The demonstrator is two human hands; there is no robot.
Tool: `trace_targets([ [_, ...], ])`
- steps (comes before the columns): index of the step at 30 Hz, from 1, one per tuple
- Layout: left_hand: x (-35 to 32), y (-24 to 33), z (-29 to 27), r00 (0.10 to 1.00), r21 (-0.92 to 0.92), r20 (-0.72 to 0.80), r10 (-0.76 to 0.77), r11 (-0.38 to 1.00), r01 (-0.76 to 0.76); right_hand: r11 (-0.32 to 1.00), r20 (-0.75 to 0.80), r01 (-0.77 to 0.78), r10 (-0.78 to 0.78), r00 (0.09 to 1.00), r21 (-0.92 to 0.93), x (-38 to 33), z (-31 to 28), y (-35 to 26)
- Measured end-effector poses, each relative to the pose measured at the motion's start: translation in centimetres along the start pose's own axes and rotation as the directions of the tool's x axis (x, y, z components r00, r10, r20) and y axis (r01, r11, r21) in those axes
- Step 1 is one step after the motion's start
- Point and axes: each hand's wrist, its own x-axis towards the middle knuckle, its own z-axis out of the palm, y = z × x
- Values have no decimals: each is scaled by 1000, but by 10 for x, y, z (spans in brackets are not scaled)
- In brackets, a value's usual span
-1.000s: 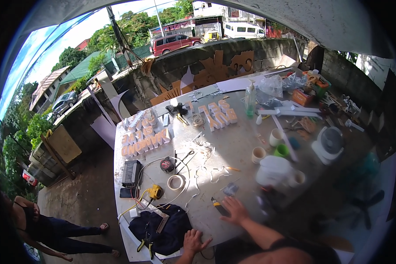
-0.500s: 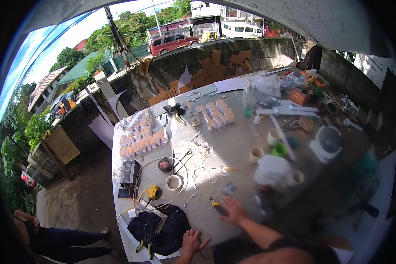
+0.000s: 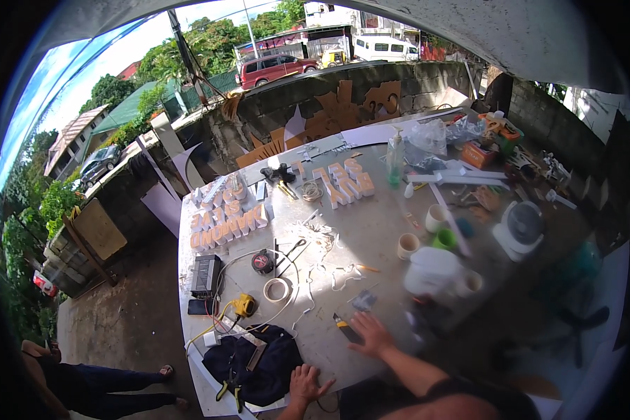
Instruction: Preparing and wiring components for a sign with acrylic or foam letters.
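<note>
My right hand (image 3: 372, 334) lies on the metal tabletop (image 3: 329, 301), fingers stretched out and nothing gripped. Its fingertips are at the lower end of a yellow and black utility knife (image 3: 344, 326); whether they touch it I cannot tell. A small clear plastic scrap (image 3: 365, 301) lies just beyond. At the near edge my left hand (image 3: 306, 384) rests with fingers spread and holds nothing. Beside it sits a bundle of dark cloth (image 3: 276, 360) with a metal strip (image 3: 256, 355) on top. Pliers with yellow and black handles (image 3: 229, 393) lie at the cloth's near side.
Cut-out block letters (image 3: 227, 227) stand far left, beyond a power supply (image 3: 205, 276), tape roll (image 3: 276, 290), tape measure (image 3: 262, 262) and yellow tool (image 3: 244, 305). A white jug (image 3: 432, 271), cups (image 3: 408, 245) and a fan (image 3: 577, 325) are rightward. A person (image 3: 84, 381) stands left.
Both my hands keep their places. The person at the left has shifted an arm slightly. Orange shapes on the road behind are gone, and a parked car shows there more fully.
</note>
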Motion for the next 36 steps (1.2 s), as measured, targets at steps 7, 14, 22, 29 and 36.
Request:
trace_targets([
  [7, 2, 0, 1, 1000, -13, -6, -1, 1000, 0, 1000, 1, 0, 0, 1000, -8, 2, 0, 1],
  [14, 0, 0, -1, 1000, -15, -9, 9, 1000, -9, 1000, 21, -8, 8, 1000, -6, 0, 1, 0],
  [22, 0, 4, -3, 1000, -4, -6, 14, 1000, -14, 1000, 16, -17, 17, 1000, 9, -2, -1, 0],
  [29, 2, 2, 0, 1000, -28, 4, -14, 1000, 14, 1000, 29, -15, 14, 999, 10, 3, -4, -2],
  [36, 4, 2, 1, 1000, -24, 16, -14, 1000, 14, 1000, 33, -23, 23, 999, 7, 4, -8, -2],
])
